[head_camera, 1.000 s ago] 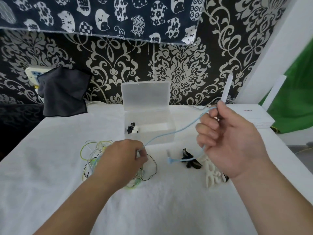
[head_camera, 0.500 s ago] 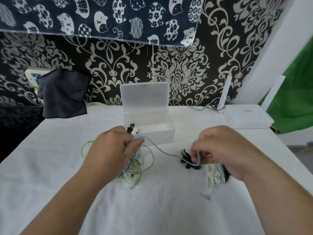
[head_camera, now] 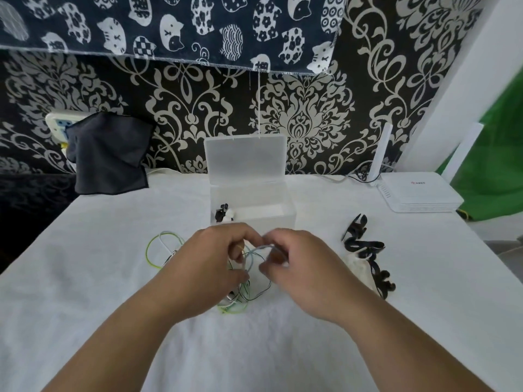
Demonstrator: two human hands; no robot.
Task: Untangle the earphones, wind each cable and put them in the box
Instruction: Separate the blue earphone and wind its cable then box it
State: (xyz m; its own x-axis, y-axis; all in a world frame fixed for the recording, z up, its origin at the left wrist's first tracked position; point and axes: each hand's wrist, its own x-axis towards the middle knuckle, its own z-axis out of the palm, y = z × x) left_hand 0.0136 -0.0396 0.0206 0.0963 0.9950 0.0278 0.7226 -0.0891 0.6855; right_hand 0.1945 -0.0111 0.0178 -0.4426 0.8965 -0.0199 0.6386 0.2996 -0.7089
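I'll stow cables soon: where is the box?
Head view: the clear box stands open at the far middle of the table, just beyond the left hand and right hand, left of the white router.

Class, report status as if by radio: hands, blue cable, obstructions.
Left hand and right hand both pinch the blue cable, looped. Open box behind. Beneath them, tangled green cables.

Surface (head_camera: 99, 292): white cloth cover, matt, finely nubbly pile.
Box (head_camera: 288, 219): frosted translucent plastic, smooth, faint sheen.
Pale blue cable (head_camera: 261, 248), green cable (head_camera: 148, 250): thin, smooth plastic-looking sheath, slight gloss.
Dark cloth (head_camera: 110, 154): soft, matt fabric.
Router (head_camera: 418, 193): white plastic, smooth, matt.
Cat-print hanging (head_camera: 169, 24): woven fabric, frayed lower edge.
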